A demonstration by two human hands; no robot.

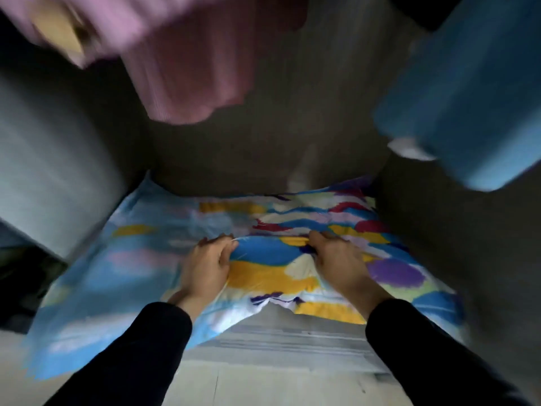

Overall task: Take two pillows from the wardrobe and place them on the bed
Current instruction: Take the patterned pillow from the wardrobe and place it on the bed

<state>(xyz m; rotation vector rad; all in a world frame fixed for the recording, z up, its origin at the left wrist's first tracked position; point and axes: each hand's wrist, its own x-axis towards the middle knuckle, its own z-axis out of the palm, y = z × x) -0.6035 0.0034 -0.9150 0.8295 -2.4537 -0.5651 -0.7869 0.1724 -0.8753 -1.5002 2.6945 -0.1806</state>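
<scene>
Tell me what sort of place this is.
Probably the inside of a wardrobe: a pink garment and a blue garment hang above dark panel walls, and both hands grip a colourful pillow on its floor.

pink garment (pixel 187 68) and blue garment (pixel 468 98) motion-blurred, cut by top edge; pillow (pixel 117 273) left part smeared.

Colourful patterned pillow (pixel 263 276), lying in wardrobe (pixel 263 148)
</scene>
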